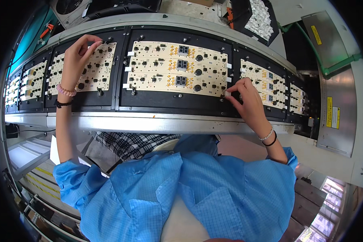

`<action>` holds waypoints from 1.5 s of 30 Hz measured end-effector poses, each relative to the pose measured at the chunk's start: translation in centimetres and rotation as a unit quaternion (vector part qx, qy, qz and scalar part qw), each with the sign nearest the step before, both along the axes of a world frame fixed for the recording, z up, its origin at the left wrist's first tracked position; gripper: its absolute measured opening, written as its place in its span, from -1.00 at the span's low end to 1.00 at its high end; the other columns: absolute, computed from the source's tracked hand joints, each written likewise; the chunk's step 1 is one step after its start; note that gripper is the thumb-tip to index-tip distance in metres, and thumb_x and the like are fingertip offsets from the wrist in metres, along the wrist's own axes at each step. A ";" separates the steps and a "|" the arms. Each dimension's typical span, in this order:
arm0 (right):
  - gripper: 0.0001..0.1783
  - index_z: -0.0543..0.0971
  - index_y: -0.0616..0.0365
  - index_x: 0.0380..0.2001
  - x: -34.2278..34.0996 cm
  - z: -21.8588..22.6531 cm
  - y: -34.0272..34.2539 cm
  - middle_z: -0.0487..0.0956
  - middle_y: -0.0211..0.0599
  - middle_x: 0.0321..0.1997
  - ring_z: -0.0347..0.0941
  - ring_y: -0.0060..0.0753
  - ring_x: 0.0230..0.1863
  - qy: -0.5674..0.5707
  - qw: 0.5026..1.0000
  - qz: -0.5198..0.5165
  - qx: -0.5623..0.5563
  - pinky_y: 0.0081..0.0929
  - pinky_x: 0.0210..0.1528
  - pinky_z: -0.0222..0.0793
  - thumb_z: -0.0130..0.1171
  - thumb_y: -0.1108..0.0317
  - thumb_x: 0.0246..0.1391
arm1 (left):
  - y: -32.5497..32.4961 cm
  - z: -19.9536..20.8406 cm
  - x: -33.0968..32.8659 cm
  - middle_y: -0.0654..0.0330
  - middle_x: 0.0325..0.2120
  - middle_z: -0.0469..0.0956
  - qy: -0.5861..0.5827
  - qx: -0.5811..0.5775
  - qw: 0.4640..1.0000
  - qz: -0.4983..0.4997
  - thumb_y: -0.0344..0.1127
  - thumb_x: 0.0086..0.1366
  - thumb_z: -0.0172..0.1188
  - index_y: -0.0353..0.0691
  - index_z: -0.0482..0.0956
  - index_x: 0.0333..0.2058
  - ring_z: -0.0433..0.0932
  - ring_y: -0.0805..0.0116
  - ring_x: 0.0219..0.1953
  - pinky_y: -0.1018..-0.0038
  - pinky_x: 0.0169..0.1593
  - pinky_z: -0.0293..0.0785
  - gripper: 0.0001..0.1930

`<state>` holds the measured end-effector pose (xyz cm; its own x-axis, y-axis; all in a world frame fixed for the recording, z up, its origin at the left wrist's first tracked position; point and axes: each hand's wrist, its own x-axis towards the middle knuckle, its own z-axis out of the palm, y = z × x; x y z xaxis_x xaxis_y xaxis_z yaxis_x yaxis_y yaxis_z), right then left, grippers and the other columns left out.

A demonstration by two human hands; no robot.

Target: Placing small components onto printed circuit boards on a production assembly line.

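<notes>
Before me a cream circuit board panel (149, 83) lies in a black carrier frame (149, 105), its three strips carrying two-digit displays (182, 65), round black buzzers (198, 72) and small parts. At its lower right corner my right hand (248, 99) pinches a small white connector (228, 93) between thumb and forefinger. Similar white connectors (229, 65) sit along the panel's side edges. My left hand (77, 56) is over the neighbouring panel (103, 72) on the left, thumb and forefinger closed beside a dark clamp (108, 39); its fingertips hide whatever they grip.
More panels in frames continue to the left and right, with another panel (276, 97) under my right hand's side. A silver rail (169, 123) runs along the near edge. Beyond the line stands a black bin (275, 30) of white pieces. Orange-handled pliers (46, 31) lie at far left.
</notes>
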<state>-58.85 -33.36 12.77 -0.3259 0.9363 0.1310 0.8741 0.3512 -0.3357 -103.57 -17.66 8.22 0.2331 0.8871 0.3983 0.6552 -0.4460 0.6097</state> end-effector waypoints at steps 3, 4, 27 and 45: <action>-0.77 0.49 0.20 -0.32 0.0 0.0 0.3 0.37 -0.25 -0.30 0.39 -0.18 -0.24 0.011 1.000 0.000 -0.024 -0.41 -0.25 0.31 0.31 0.53 -0.09 | 0.0 0.0 0.0 0.40 -0.69 0.07 0.009 -0.003 1.000 0.003 -0.36 0.26 0.24 -0.25 0.61 -0.24 -0.04 0.64 -0.60 0.59 -0.54 -0.11 -0.87; -0.77 0.48 0.21 -0.34 0.1 0.0 0.5 0.37 -0.26 -0.31 0.39 -0.20 -0.25 0.031 0.998 -0.002 -0.049 -0.42 -0.24 0.30 0.31 0.54 -0.09 | 0.0 0.0 0.0 0.40 -0.69 0.07 0.008 -0.004 1.000 0.003 -0.36 0.26 0.24 -0.25 0.61 -0.24 -0.04 0.64 -0.60 0.59 -0.54 -0.11 -0.87; -0.54 0.44 -0.16 0.20 -0.8 0.7 4.0 0.38 -0.18 -0.79 0.40 -0.11 -0.73 -0.273 0.962 -0.019 0.011 -0.27 -0.59 0.29 0.05 0.12 0.24 | 0.1 0.1 -0.4 0.43 -0.67 0.10 0.019 -0.006 1.000 -0.005 -0.37 0.28 0.22 -0.25 0.61 -0.26 -0.02 0.66 -0.60 0.62 -0.53 -0.09 -0.88; -0.57 0.50 0.04 0.12 -0.3 3.4 1.0 0.40 -0.19 -0.81 0.36 -0.14 -0.78 -0.159 0.983 0.031 -0.084 -0.30 -0.64 0.25 0.10 0.27 0.18 | -0.3 0.5 -0.4 0.37 -0.70 0.06 0.015 -0.002 1.000 -0.021 -0.31 0.26 0.24 -0.25 0.60 -0.27 -0.01 0.60 -0.62 0.57 -0.54 -0.06 -0.86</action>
